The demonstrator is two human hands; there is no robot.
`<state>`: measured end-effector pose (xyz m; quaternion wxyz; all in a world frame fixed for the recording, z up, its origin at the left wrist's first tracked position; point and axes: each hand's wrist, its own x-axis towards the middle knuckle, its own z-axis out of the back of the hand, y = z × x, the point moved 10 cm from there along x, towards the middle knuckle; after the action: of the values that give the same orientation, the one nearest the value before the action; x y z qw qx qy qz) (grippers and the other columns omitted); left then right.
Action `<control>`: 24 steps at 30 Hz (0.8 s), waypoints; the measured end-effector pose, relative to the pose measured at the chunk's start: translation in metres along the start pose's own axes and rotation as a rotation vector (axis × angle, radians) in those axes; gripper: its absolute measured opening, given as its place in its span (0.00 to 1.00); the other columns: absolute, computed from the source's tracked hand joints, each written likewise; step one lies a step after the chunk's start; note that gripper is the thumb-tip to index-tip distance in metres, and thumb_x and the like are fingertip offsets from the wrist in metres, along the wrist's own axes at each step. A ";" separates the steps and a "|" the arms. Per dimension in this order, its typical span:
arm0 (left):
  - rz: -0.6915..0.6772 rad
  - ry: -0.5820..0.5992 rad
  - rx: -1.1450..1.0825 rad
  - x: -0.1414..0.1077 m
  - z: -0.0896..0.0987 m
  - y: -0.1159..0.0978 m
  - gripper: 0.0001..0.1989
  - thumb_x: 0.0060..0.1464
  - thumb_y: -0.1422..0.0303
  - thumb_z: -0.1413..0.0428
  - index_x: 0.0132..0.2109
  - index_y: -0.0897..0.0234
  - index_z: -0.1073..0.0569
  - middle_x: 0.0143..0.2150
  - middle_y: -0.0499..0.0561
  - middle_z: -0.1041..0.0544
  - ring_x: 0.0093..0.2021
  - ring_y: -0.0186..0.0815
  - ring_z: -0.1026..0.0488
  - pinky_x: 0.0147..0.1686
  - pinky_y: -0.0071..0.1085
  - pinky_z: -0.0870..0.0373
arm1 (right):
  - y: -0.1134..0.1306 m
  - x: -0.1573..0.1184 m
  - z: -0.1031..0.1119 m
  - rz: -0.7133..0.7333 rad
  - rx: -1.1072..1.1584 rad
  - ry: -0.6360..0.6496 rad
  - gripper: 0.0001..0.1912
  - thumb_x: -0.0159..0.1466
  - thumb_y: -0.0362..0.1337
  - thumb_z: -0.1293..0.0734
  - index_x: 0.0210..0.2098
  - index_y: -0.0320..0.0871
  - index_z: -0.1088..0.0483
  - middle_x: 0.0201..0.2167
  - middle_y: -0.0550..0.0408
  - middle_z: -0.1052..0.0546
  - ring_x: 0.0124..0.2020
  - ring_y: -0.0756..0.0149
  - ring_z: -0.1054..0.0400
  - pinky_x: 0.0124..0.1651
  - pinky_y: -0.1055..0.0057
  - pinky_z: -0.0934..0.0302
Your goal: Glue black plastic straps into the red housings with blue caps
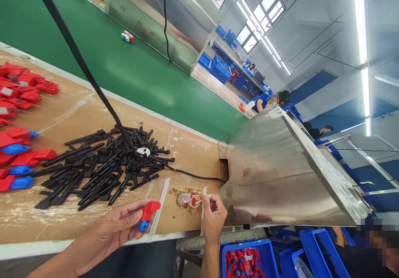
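Note:
My left hand (127, 222) is closed around a small red and blue plastic toy part (149, 212), just above the table's front edge. Fingers of my right hand (213, 215) pinch a thin stick (200, 201), whose tip reaches into a small cup of red liquid (193, 202). Beside it stands a small clear cup (183, 199). More thin sticks lie close to the cups, and brown stains mark the cardboard around them. Left of the cups is a large heap of black plastic parts (102, 168).
Red parts (21, 87) and red-blue parts (18, 157) are piled at the left. Behind runs a green conveyor belt (149, 91) through metal housings (280, 174). A black cable (84, 62) crosses the view. A blue bin (271, 253) of parts stands below right; co-workers sit beyond.

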<state>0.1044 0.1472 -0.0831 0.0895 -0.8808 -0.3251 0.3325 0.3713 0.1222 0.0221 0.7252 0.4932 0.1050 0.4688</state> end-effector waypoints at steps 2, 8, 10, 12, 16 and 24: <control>-0.038 0.008 0.018 0.000 -0.004 -0.003 0.33 0.32 0.53 0.13 0.45 0.60 0.10 0.33 0.48 0.14 0.34 0.38 0.19 0.33 0.27 0.22 | 0.002 0.000 0.002 0.010 0.002 -0.017 0.30 0.70 0.64 0.29 0.30 0.44 0.20 0.24 0.55 0.21 0.26 0.64 0.28 0.31 0.71 0.34; -0.164 0.029 0.289 0.001 -0.002 -0.011 0.34 0.40 0.38 0.21 0.48 0.55 0.11 0.42 0.54 0.11 0.42 0.48 0.16 0.42 0.37 0.16 | 0.008 0.000 0.001 0.054 0.000 -0.001 0.29 0.70 0.64 0.28 0.29 0.44 0.19 0.25 0.55 0.20 0.26 0.64 0.27 0.32 0.71 0.32; -0.272 0.013 0.498 -0.002 0.001 -0.021 0.35 0.46 0.33 0.27 0.48 0.56 0.11 0.44 0.56 0.11 0.40 0.50 0.17 0.38 0.39 0.17 | 0.008 0.001 -0.001 0.066 0.008 0.013 0.28 0.70 0.63 0.28 0.29 0.44 0.19 0.25 0.55 0.20 0.25 0.64 0.27 0.32 0.71 0.32; -0.405 -0.052 0.671 -0.006 0.005 -0.037 0.30 0.52 0.36 0.30 0.48 0.56 0.11 0.43 0.57 0.11 0.41 0.52 0.17 0.40 0.40 0.17 | 0.007 0.004 -0.002 0.076 0.019 0.020 0.28 0.70 0.62 0.28 0.29 0.45 0.19 0.24 0.56 0.20 0.25 0.64 0.27 0.32 0.71 0.33; -0.670 -0.216 0.974 -0.014 0.002 -0.069 0.17 0.60 0.49 0.35 0.47 0.53 0.12 0.41 0.55 0.12 0.36 0.50 0.19 0.41 0.40 0.22 | 0.005 0.008 -0.007 0.098 0.032 0.024 0.28 0.69 0.63 0.27 0.29 0.45 0.19 0.24 0.56 0.20 0.24 0.64 0.27 0.31 0.71 0.34; -1.009 -0.361 1.255 -0.046 -0.008 -0.088 0.15 0.71 0.56 0.44 0.48 0.55 0.15 0.36 0.52 0.18 0.31 0.44 0.20 0.36 0.34 0.23 | 0.015 0.010 -0.017 0.159 0.036 0.060 0.28 0.70 0.63 0.27 0.29 0.46 0.18 0.24 0.55 0.19 0.24 0.63 0.27 0.30 0.70 0.33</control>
<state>0.0377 0.1864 -0.0199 0.6501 -0.3482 -0.4446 0.5084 0.3579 0.1421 0.0287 0.6732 0.4989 0.0958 0.5373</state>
